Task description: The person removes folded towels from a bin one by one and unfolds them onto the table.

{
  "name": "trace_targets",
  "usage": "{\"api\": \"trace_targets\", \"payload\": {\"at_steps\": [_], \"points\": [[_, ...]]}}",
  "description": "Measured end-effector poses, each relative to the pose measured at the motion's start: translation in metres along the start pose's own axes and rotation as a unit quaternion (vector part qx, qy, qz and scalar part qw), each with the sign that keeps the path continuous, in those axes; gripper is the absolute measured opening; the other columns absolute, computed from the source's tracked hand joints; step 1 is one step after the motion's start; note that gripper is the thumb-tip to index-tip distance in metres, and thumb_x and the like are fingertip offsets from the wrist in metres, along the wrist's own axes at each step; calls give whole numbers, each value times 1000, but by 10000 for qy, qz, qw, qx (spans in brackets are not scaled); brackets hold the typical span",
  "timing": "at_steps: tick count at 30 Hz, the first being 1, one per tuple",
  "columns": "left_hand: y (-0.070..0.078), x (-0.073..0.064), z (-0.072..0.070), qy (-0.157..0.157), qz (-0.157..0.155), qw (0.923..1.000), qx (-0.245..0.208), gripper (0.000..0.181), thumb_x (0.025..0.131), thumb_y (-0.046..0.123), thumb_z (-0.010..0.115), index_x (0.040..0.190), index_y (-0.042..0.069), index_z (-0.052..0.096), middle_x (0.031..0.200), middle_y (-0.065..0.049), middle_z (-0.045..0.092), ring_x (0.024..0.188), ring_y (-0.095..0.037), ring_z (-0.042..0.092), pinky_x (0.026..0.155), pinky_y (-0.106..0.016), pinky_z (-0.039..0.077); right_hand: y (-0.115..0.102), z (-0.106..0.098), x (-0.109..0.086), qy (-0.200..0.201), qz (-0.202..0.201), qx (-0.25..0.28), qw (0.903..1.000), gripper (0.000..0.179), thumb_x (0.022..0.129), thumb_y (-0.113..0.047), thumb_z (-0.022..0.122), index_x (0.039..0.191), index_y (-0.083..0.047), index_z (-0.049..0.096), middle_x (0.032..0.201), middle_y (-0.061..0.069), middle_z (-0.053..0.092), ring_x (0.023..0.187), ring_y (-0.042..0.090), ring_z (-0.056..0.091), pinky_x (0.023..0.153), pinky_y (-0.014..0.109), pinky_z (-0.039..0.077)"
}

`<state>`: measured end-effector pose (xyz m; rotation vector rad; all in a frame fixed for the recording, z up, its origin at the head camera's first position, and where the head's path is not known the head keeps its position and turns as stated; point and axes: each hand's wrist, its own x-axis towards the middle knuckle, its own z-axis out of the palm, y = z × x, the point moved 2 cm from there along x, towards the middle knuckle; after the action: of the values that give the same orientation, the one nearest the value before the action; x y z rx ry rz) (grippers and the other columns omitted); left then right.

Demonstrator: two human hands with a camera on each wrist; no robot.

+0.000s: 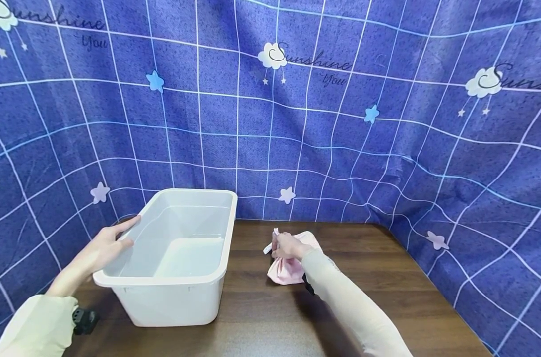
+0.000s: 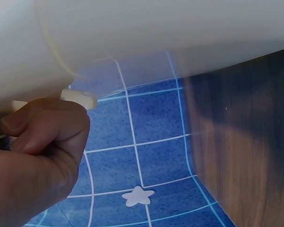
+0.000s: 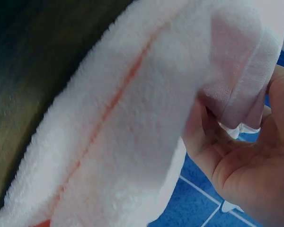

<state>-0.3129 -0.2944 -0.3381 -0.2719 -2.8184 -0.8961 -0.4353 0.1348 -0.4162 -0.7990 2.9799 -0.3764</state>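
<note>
A deep white plastic tub (image 1: 163,307) stands on the left of the table. My left hand (image 1: 102,248) grips its left rim, thumb on the inner side; in the left wrist view the fingers of the left hand (image 2: 49,130) curl round the rim below the pale tub wall (image 2: 180,28). To the right of the tub, my right hand (image 1: 290,246) holds a pink towel (image 1: 288,271) by its gathered far end, where a small white tag (image 1: 267,249) sticks out. Up close, the fluffy towel (image 3: 128,123) shows an orange line, with the right hand (image 3: 246,165) pinching its folded part.
Dark brown wood forms the tabletop (image 1: 368,267). Behind it and along both sides hangs a blue curtain (image 1: 234,114) with a white grid, stars and clouds. The tub's inside (image 1: 190,258) shows only its bare white floor and walls.
</note>
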Motion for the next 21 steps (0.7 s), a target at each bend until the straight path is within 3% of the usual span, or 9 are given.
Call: {"api": "trace_targets", "payload": {"at_steps": [6,11,18,21], "points": [[-1,-1,0,-58,-48,9998,-176,61,91,7,49,148,-2,29,141,-41,36,114,-46,54,83,-41,51,-8,4,-2,-118,-34,22,9999,22,81,-22,73,98,-8,70,95,11,64,98,23,50,81,37,46],[0,-2,0,-108,-95,9994,-322,59,96,13,49,149,-2,28,142,-40,35,119,-51,50,89,-51,50,-11,1,-7,-344,-55,289,9990,33,86,-29,70,110,-7,71,99,12,63,102,23,47,87,38,44],[5,-4,-6,-101,20,9999,25,63,100,25,48,147,-10,25,137,-43,38,115,-54,52,85,-54,50,-15,-5,-11,-286,-556,41,9980,39,90,-34,63,117,-6,69,96,15,68,101,26,50,89,42,45],[14,-1,-9,-43,227,9991,351,64,99,26,50,145,-12,27,122,-42,51,102,-50,56,80,-53,49,-16,-8,-14,-233,-771,15,9967,38,91,-32,62,117,-5,69,98,16,70,98,26,49,87,40,45]]}}
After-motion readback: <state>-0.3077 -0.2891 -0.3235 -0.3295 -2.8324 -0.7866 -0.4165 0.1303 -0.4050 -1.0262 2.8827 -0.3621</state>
